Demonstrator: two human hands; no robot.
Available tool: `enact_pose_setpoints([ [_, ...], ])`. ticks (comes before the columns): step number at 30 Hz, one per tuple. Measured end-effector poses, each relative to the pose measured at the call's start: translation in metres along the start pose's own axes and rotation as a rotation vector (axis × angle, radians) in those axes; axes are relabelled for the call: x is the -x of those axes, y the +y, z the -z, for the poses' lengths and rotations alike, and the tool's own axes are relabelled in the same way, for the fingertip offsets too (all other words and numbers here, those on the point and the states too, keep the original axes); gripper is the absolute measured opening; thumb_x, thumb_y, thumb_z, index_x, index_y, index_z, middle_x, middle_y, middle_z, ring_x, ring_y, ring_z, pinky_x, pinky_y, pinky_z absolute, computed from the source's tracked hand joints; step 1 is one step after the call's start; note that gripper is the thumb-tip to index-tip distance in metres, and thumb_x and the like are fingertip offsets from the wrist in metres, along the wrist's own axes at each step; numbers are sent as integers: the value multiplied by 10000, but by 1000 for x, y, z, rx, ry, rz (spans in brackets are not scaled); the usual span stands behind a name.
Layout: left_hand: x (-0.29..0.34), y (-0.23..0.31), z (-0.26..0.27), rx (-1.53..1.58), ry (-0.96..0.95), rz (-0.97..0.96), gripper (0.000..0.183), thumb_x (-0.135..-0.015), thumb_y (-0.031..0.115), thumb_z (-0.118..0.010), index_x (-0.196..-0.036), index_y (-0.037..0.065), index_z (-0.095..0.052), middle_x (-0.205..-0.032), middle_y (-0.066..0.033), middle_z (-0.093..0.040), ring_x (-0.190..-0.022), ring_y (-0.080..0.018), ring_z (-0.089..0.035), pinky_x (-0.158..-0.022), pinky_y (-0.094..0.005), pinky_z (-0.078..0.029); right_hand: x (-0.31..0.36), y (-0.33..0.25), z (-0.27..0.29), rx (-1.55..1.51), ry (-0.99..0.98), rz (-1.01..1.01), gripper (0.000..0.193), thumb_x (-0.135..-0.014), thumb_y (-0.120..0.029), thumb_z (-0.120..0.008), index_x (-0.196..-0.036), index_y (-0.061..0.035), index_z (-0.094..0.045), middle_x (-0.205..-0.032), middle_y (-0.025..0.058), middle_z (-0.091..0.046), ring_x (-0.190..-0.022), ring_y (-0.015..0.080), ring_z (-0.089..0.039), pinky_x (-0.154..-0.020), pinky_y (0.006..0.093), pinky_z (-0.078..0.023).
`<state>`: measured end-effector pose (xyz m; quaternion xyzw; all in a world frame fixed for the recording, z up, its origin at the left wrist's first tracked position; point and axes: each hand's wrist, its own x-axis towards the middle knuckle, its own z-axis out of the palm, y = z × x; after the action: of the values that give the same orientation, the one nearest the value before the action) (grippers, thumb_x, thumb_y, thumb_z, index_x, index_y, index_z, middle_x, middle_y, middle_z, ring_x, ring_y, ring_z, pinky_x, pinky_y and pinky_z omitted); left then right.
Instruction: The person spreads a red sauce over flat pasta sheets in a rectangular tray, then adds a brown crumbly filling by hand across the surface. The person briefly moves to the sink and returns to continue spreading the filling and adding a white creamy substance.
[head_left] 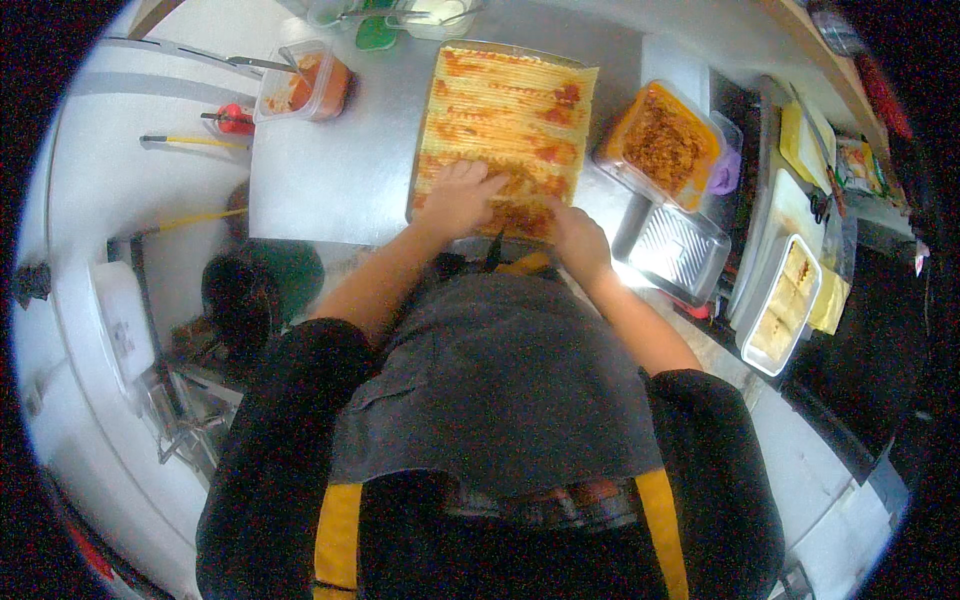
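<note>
Pasta (pixel 508 112) lies beneath the spread left hand (pixel 455 204), beside right hand (pixel 583 243), its grip unclear.

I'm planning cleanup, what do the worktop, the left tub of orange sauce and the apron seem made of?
Worktop: probably stainless steel, grey with a satin sheen. Tub: likely clear plastic, glossy; orange sauce shows through its wall. Apron: apparently matte dark grey cloth, softly folded; fibre unclear.
</note>
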<state>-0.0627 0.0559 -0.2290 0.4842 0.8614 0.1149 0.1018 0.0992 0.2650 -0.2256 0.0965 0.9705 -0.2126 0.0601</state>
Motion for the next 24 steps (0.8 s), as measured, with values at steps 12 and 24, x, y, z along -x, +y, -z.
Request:
enact_pose_setpoints([
  [12, 2, -22, -15, 131, 11, 128, 472, -814, 244, -740, -1285, 229, -716, -1084, -126, -601, -1045, -353, -565, -922, -464, -471, 4, -9, 19, 26, -125, -122, 441, -954, -149, -502, -1392, -118, -544, -1056, 225, -694, -921, 408, -717, -796, 510, -595],
  [24, -5, -48, -2, 43, 100, 188, 571, -749, 394, -845, -1261, 186, -703, -1141, -124, -592, -1136, -355, -555, -999, -505, -441, -2, -7, 23, 97, -159, 44, 475, -935, -110, -485, -1405, -155, -543, -1080, 205, -708, -917, 386, -727, -762, 478, -605],
])
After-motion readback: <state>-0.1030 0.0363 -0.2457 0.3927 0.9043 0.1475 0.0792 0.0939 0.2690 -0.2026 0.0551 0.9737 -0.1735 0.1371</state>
